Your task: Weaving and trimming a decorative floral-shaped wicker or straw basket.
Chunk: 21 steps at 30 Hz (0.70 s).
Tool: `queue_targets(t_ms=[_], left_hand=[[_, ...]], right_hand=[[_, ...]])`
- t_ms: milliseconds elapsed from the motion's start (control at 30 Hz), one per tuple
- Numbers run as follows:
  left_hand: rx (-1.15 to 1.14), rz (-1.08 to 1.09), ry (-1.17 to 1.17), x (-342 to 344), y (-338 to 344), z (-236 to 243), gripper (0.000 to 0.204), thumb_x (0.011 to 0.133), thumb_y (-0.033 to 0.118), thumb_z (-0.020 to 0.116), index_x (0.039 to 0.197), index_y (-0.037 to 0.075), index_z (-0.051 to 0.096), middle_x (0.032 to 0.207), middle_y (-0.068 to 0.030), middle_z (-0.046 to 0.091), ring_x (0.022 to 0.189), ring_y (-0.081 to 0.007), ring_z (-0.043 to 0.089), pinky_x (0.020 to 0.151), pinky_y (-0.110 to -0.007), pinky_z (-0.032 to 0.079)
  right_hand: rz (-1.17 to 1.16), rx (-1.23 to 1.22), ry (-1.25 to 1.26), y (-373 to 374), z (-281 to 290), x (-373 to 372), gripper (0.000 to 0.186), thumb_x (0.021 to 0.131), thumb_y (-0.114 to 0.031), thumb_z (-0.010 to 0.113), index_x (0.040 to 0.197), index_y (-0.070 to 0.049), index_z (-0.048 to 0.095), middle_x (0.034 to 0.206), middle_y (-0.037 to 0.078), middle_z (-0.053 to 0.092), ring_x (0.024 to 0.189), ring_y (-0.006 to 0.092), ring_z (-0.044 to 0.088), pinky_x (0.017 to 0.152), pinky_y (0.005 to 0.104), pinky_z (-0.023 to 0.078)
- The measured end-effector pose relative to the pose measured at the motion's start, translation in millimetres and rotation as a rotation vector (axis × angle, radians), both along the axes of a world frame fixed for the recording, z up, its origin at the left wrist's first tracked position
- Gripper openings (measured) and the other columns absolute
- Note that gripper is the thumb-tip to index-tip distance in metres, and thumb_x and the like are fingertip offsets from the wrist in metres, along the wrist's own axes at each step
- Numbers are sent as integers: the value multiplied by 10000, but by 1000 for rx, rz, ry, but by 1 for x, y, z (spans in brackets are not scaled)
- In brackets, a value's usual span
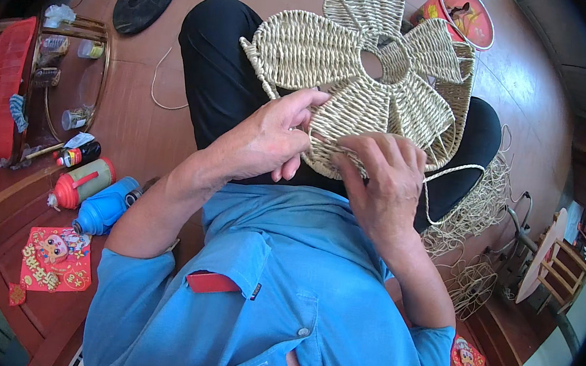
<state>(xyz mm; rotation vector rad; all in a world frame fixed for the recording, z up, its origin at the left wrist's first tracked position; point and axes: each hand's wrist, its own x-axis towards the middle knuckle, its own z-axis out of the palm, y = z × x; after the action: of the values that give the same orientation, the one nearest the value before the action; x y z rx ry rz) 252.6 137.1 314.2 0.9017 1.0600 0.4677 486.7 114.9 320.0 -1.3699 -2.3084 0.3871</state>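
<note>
Across my lap lies a woven straw-rope basket (310, 50) with flower-petal panels around a round hole. My left hand (273, 138) is closed at the basket's near left edge, its index finger along a petal and its thumb bent close to the rim. On the near edge, my right hand (384, 185) pinches the weave between thumb and fingers; the fingertips are partly hidden. A loose strand of straw rope (460, 169) runs from beside my right hand over my right knee. The basket's deeper wall shows behind the petals at the right.
A heap of straw rope (473, 202) lies on the floor to the right, near a wooden stool (561, 272). A red bucket (483, 21) stands at the far right. On the left are a rack (84, 29), a blue bottle (106, 205) and a black round base (146, 1).
</note>
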Motion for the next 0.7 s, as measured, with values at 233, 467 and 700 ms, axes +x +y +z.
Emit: queue_targets(t_ms=[233,467,700], left_hand=[[9,5,-29,-1,-2,-5,749,971,-51,494,1694,-31,300,1258,-151,663,588,-80,623,461,-221,490],[464,47,316,4,-14,3,618,992,-22,604,1595,-2,468,1205,-128,688,686,-115,657,578,-282,546],[523,-102,192,-6,-18,0,246,1001,165,818,1186,35,722,981,-17,671,780,-73,594,661,-264,479]], right_hand=[[70,-31,14,9,-13,-15,116,929,-207,814,1014,-172,743,954,7,681,977,249,647,902,440,459],[83,-193,108,20,2,-20,120,975,-198,783,1009,-112,707,976,37,692,925,259,647,893,434,466],[113,-724,1120,61,54,33,173,1098,-115,628,1167,38,669,1069,54,616,953,165,552,912,330,446]])
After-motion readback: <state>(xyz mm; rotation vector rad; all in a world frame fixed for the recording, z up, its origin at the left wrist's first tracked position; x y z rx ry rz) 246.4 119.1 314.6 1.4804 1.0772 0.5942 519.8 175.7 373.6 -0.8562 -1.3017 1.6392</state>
